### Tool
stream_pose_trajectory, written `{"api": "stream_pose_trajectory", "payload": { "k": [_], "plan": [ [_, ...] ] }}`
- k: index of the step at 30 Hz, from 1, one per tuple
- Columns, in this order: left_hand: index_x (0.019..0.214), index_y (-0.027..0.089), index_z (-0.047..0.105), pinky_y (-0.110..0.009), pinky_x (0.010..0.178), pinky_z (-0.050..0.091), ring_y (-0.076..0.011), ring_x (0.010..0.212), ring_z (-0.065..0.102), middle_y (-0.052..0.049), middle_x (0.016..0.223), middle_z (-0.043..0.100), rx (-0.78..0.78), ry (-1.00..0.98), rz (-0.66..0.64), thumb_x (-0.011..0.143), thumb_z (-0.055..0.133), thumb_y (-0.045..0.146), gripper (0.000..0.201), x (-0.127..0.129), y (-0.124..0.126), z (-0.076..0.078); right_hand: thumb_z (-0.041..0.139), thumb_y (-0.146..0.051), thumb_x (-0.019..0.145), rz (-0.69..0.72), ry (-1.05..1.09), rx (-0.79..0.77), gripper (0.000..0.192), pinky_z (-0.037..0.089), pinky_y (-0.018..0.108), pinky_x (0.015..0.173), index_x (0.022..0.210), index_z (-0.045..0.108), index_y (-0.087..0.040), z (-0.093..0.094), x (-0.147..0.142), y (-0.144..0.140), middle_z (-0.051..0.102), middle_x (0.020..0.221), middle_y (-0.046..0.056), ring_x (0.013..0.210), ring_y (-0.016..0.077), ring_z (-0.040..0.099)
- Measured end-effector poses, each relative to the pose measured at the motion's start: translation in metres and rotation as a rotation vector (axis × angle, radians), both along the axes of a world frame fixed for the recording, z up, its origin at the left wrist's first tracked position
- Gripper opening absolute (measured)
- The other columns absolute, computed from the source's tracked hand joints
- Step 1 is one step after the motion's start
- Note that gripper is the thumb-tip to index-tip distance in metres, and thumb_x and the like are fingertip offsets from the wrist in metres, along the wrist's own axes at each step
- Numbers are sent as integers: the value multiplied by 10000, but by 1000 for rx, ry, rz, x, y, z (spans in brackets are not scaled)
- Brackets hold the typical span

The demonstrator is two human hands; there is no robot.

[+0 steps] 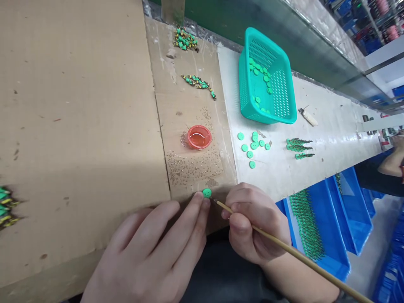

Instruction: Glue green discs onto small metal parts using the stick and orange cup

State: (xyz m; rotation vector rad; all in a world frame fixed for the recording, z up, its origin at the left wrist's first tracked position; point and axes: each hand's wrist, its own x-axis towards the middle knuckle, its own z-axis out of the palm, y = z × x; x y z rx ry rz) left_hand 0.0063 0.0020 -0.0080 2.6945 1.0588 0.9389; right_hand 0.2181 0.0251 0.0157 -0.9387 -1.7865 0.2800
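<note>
My left hand [158, 248] reaches in from the bottom, its fingertips holding a small round green disc with tiny holes, like a button [207, 192], at the table's near edge. My right hand [257, 223] grips a thin paintbrush [285, 245] with a long wooden handle. The dark brush tip is at the disc's lower right edge; whether it touches cannot be made out. Farther up on the cardboard stands a red cup [200, 148] with amber liquid inside. Several loose green discs [250, 154] lie on the white sheet to the right.
A teal basket [243, 90] holds more green discs. Small green, yellow and black pieces [185, 40] lie in a heap at the back. A white bottle with a thin nozzle [309, 117] lies beyond the basket. Blue bins [333, 235] stand at right; another person's arm [391, 163] shows there.
</note>
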Motion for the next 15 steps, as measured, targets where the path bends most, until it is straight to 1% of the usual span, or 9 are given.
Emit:
{"api": "stream_pose_trajectory", "payload": {
  "k": [3, 8, 15],
  "plan": [
    [1287, 135, 801, -533, 919, 488, -340, 1194, 682, -75, 1471, 794, -1, -10, 0, 1101, 662, 184, 237, 0, 0, 1, 597, -131, 1132, 32, -28, -23, 126, 547, 295, 513, 1026, 657, -161, 1, 2, 1, 651, 743, 6, 599, 148, 625],
    [1284, 117, 803, -541, 913, 495, -356, 1206, 679, -93, 1477, 786, 3, -5, -13, 1085, 686, 184, 241, 1, 2, 1, 581, -119, 1135, 48, -44, -44, 102, 557, 304, 519, 1089, 663, -158, 2, 4, 0, 662, 757, 10, 609, 159, 645],
    [1277, 159, 815, -524, 929, 499, -341, 1217, 688, -80, 1522, 761, -4, -3, -3, 1078, 692, 202, 238, -1, -1, -1, 586, -104, 1123, 65, -26, -83, 107, 589, 337, 540, 1150, 678, -152, 4, 5, -1, 684, 783, 19, 635, 176, 669]
  ]
}}
